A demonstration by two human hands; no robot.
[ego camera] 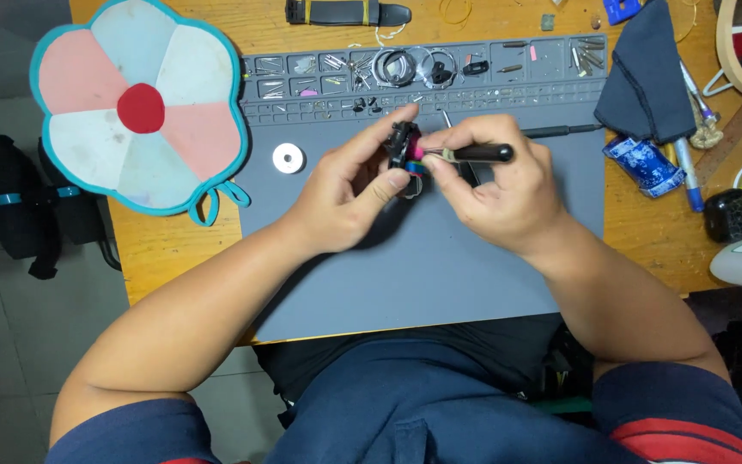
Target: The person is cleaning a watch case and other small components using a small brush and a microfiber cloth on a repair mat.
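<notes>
We have a small black part [404, 144] pinched in our left hand [349, 193], held up just above the grey work mat [422, 266] near its row of tray compartments. Our left fingers [388, 127] are curled shut around it — index over the top, thumb pressing from below — so only its dark upper body shows, with a pink spot and a hint of blue on the side facing our right hand [495, 193]. That hand is closed around a slim black-handled tool [483, 154], gripped like a pen, its tip meeting the part at the pink spot. The part looks light and rigid, a little assembly that we judge to be delicate and easy to fumble — best held by its solid black sides, clear of the pink area being worked. What it is exactly we cannot tell; our fingers cover most of it. On the mat just to the left lies a small silver ring [288, 158], well apart from our hands. The compartments hold screws, bits and two metal rings [412, 66]. On the wooden desk [173, 249] a flower-shaped pad [135, 107] lies to the left, a dark blue cloth [646, 77] and blue pen [689, 176] to the right.
</notes>
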